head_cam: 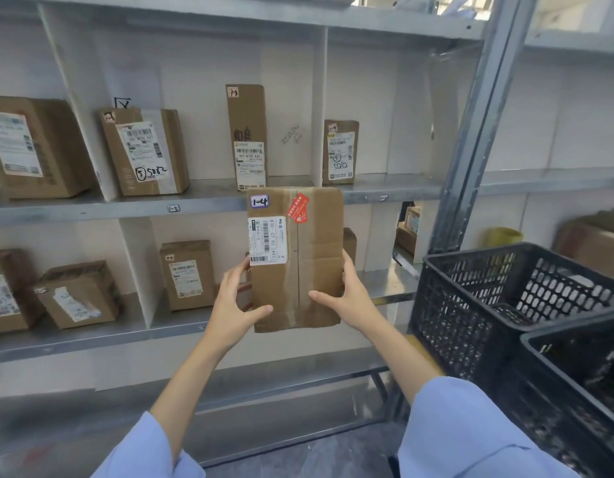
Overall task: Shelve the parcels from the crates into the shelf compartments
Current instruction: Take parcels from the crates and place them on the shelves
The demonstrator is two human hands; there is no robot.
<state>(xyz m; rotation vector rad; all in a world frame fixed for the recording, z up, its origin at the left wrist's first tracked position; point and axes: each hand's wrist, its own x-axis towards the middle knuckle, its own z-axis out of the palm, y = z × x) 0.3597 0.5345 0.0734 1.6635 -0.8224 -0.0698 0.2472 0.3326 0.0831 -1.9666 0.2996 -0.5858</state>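
A brown cardboard parcel (pixel 312 257) is held upright in front of the metal shelf (pixel 202 207). It bears a tag reading "1-4", a white barcode label and a red sticker. My left hand (pixel 234 305) grips its lower left edge. My right hand (pixel 346 294) grips its lower right edge. The upper right compartment holds a small box (pixel 340 151) also tagged 1-4, with free room beside it. Two black mesh crates, one (pixel 505 305) behind the other (pixel 581 381), stand at the right.
The other compartments hold cardboard parcels: a tall box (pixel 247 136), a leaning box (pixel 143 151), a big one (pixel 29 146) at far left, and lower ones (pixel 187 274) (pixel 76 294). A slanted steel upright (pixel 477 132) splits the shelf from a further bay.
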